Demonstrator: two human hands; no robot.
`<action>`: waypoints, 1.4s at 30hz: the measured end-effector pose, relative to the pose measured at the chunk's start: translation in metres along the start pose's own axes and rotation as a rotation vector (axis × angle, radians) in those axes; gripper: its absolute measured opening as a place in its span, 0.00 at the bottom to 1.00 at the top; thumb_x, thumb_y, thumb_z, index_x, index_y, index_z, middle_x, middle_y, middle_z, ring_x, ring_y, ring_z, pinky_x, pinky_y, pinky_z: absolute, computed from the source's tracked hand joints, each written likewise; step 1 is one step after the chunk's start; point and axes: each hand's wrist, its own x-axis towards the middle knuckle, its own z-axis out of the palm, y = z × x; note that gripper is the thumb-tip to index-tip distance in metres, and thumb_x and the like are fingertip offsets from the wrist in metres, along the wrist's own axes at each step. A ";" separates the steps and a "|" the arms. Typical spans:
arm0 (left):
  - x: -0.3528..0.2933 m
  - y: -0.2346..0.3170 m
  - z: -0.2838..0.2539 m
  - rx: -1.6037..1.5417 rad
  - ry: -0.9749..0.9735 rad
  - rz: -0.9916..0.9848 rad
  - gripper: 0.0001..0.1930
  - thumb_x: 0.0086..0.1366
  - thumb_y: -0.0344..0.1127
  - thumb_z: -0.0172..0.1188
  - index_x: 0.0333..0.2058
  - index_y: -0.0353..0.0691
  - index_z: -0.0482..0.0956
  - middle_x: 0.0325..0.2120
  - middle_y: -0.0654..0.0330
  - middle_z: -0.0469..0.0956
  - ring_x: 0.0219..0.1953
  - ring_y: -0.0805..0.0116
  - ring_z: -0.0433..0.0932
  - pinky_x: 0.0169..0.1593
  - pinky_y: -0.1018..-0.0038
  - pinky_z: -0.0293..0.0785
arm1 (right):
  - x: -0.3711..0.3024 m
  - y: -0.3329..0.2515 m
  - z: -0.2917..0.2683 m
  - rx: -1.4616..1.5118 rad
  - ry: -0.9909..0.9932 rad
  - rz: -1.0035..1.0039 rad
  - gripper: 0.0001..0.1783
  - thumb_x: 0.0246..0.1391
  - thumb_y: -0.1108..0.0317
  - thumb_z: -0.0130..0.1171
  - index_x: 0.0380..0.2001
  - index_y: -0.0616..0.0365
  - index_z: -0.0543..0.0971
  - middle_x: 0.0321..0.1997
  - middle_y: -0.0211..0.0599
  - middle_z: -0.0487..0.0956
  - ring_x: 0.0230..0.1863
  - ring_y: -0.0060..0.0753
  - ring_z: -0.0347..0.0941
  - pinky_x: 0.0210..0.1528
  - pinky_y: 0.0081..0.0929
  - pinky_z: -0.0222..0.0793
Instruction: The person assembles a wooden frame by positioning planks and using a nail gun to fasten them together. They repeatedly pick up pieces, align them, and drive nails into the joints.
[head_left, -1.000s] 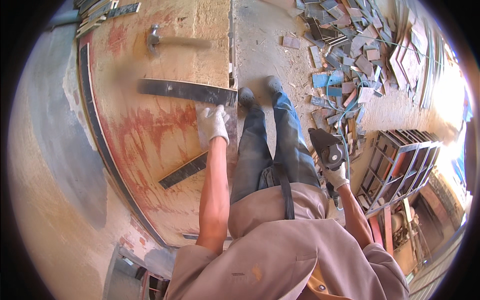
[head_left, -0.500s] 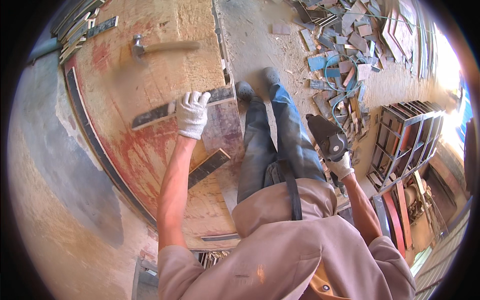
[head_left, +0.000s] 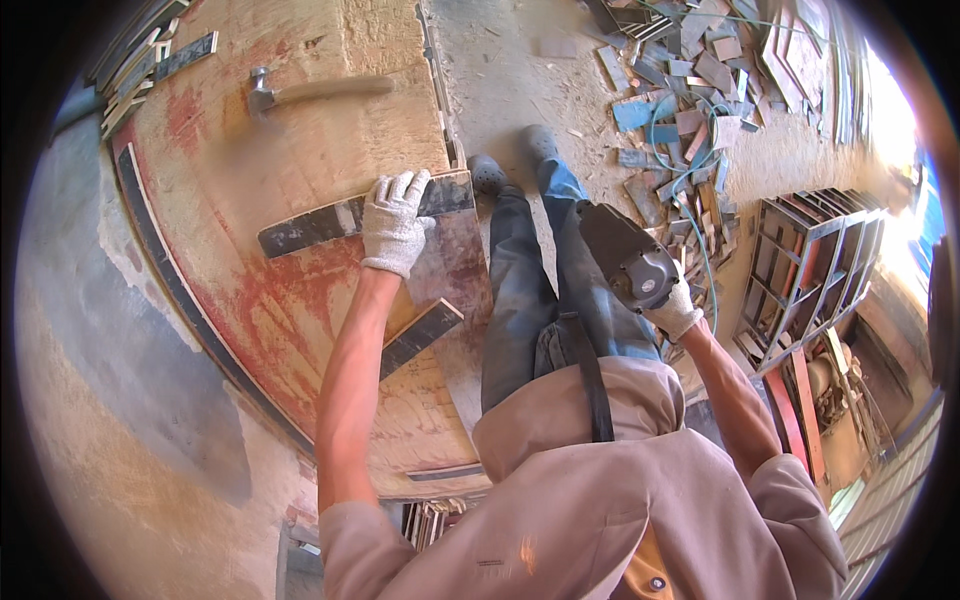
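Note:
My left hand, in a white knit glove, lies across a dark-faced wooden strip on the worktable. Its fingers reach over the strip's far edge and its thumb points right. In my right hand, also gloved, is a black power tool with a long angular body, raised over my right leg. My right fingers are mostly hidden behind the tool's body. Below the left hand, a shorter dark wooden piece lies slanted near the table's right edge. A hammer with a wooden handle rests farther up the table.
The red-stained worktable stands along a wall on the left, with stacked strips at its far corner. Wood offcuts and a green-blue hose cover the floor at far right. A metal rack stands right of me.
My right hand has brought the power tool left and slightly up, closer to the table. The strip's right end has shifted slightly, and my left hand has slid a little right along it.

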 end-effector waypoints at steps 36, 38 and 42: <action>0.011 0.005 -0.006 0.092 -0.082 -0.008 0.38 0.44 0.40 0.74 0.58 0.43 0.76 0.52 0.57 0.77 0.54 0.52 0.73 0.58 0.57 0.70 | 0.088 -0.081 0.019 0.394 -0.237 -0.024 0.40 0.43 0.58 0.74 0.61 0.60 0.74 0.55 0.54 0.80 0.54 0.53 0.79 0.56 0.37 0.74; 0.012 0.004 -0.007 0.108 -0.084 0.004 0.38 0.44 0.39 0.74 0.58 0.43 0.76 0.52 0.57 0.76 0.53 0.53 0.73 0.58 0.57 0.70 | 0.094 -0.084 0.023 0.416 -0.227 -0.038 0.40 0.43 0.58 0.74 0.61 0.60 0.75 0.55 0.54 0.80 0.54 0.54 0.79 0.56 0.37 0.74; 0.011 0.006 -0.010 0.084 -0.089 -0.010 0.37 0.44 0.37 0.73 0.58 0.43 0.76 0.51 0.57 0.76 0.53 0.53 0.73 0.58 0.57 0.70 | 0.101 -0.085 0.033 0.470 -0.232 -0.034 0.40 0.42 0.58 0.74 0.59 0.60 0.75 0.53 0.55 0.81 0.53 0.56 0.79 0.55 0.38 0.75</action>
